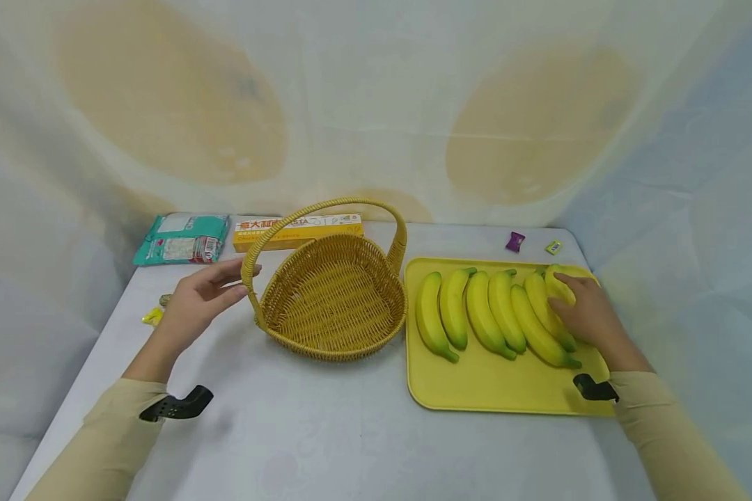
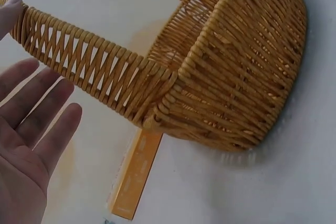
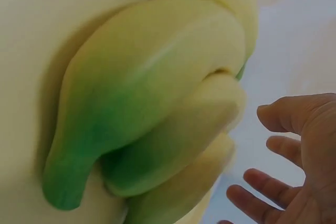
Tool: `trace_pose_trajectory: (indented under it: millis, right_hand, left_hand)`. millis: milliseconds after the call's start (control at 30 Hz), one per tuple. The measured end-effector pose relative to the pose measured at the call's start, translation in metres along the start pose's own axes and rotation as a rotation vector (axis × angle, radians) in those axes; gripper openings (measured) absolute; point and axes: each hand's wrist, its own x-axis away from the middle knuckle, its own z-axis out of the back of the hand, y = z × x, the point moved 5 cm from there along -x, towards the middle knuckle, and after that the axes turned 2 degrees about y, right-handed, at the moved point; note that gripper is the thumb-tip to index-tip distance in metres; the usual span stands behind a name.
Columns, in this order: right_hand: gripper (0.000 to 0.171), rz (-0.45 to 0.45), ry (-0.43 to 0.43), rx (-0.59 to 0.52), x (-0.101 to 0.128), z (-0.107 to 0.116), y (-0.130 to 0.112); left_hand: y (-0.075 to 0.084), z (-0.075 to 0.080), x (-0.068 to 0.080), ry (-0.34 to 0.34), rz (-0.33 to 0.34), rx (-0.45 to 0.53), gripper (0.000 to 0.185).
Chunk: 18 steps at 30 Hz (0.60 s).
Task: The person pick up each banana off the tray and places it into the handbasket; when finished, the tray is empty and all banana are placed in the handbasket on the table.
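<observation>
In the head view, a woven basket (image 1: pixel 335 299) is at the centre of the frame, its arched handle (image 1: pixel 326 202) rising above the rim. The left hand (image 1: pixel 194 299), left of centre, reaches the handle's left side with its fingers extended and its thumb apart from them. To the right lies a yellow tray (image 1: pixel 501 390) with a row of bananas (image 1: pixel 484 313) side by side across its upper part. The right hand (image 1: pixel 585 309) is over the bananas at the right end of the row; whether it touches them cannot be told here. A teal packet (image 1: pixel 182 240) and a yellow-and-white pasta box (image 1: pixel 326 228) lie at the back, left of the middle; a small purple wrapped piece (image 1: pixel 515 241) lies beyond the tray.

In the left wrist view, the basket fills the upper right and its handle runs to the upper left. The thumb meets the handle at the left edge, while the other fingers are spread below, not wrapped around it. The pasta box shows at bottom centre.

In the right wrist view, green-tipped bananas fill the left and middle. The right hand, at lower right, has thumb and fingers spread, holding nothing.
</observation>
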Motion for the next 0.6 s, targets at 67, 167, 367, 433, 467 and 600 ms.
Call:
trace_pose_trajectory:
  millis: [67,167,367,433,467,600]
  right_hand:
    - [0.059,-0.005,-0.031,-0.013,-0.001,0.000,0.007]
    - [0.061,-0.029,-0.095,-0.030,-0.002,-0.001,0.015]
    - [0.068,-0.114,-0.205,-0.034,-0.001,-0.007,0.032]
    - [0.069,-0.125,-0.215,-0.033,-0.001,-0.008,0.035]
    - [0.070,-0.127,-0.217,-0.033,-0.001,-0.009,0.036]
    - [0.069,-0.118,-0.210,-0.031,-0.001,-0.008,0.034]
  left_hand:
    - [0.002,-0.002,0.000,-0.008,-0.013,0.029,0.042]
    - [0.004,-0.003,-0.001,-0.006,-0.023,0.048,0.036]
    - [0.009,-0.008,-0.003,-0.003,-0.029,0.088,0.033]
    - [0.010,-0.009,-0.003,0.000,-0.029,0.091,0.031]
    - [0.010,-0.009,-0.003,0.004,-0.028,0.095,0.031]
    - [0.009,-0.009,-0.004,0.018,-0.024,0.084,0.029]
